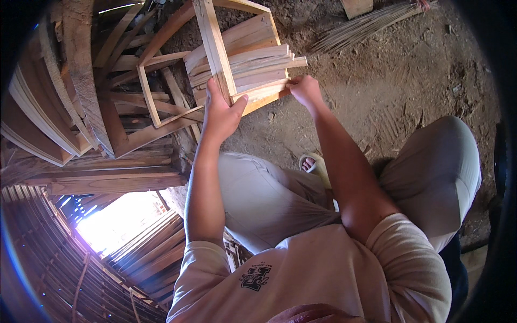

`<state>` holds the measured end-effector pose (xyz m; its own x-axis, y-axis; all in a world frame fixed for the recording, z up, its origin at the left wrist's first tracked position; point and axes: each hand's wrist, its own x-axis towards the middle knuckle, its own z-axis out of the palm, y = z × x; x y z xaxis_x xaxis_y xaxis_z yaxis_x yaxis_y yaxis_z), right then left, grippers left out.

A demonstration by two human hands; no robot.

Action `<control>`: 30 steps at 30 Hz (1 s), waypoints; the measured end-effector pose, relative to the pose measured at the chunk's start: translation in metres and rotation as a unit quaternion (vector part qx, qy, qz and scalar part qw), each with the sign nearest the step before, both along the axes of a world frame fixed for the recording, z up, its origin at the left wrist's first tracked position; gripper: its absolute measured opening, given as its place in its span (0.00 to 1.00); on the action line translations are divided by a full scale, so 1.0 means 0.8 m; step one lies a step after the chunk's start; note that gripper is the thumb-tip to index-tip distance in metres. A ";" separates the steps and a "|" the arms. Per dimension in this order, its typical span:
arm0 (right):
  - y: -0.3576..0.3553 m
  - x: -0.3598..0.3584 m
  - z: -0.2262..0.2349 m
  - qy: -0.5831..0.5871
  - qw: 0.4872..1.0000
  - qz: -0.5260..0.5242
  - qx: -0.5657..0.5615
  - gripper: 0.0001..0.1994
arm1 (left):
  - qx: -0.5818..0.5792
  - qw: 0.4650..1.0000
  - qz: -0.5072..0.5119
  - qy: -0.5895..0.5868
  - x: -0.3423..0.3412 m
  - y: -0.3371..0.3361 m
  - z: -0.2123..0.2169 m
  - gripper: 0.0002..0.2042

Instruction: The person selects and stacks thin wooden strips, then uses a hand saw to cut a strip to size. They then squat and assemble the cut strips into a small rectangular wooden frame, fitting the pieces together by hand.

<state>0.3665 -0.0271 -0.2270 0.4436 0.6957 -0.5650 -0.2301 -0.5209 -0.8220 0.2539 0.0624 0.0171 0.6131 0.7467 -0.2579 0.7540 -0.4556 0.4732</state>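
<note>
Both hands [221, 113] (bare) on wooden frame [215, 48]

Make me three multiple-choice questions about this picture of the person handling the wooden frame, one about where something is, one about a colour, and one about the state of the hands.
1. Where does the bundle of thin sticks lie?
A. On the dirt floor beyond the wooden frame
B. Across the person's lap
C. Inside the frame

2. What colour are the person's trousers?
A. Dark blue
B. Light beige
C. Red

3. How does the left hand stand on the wooden frame?
A. Hanging free, away from it
B. Resting against the frame's upright bar
C. Holding a hammer

Answers: 1 A, the sticks rest on bare dirt at the top of the view. 2 B, both bent legs show pale beige cloth. 3 B, its fingers lie on the bar while the right hand pinches the end of a slat.
</note>
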 end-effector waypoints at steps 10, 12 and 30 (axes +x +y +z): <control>0.006 -0.043 0.009 -0.158 0.980 -0.112 0.055 0.12 | 0.016 1.000 -0.011 0.013 -0.005 0.000 -0.005 0.42; 0.002 -0.043 0.022 -0.160 0.983 -0.046 0.074 0.17 | 0.005 1.000 0.011 0.021 -0.003 -0.005 -0.003 0.35; 0.004 -0.015 0.132 -0.372 0.878 0.232 0.190 0.14 | 0.020 0.999 0.034 0.035 0.005 -0.015 0.008 0.47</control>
<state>0.3546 -0.0239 -0.1217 0.2108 0.9748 0.0735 0.6091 -0.0721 -0.7898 0.2578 0.0507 0.0236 0.5416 0.7970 -0.2673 0.8148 -0.4193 0.4004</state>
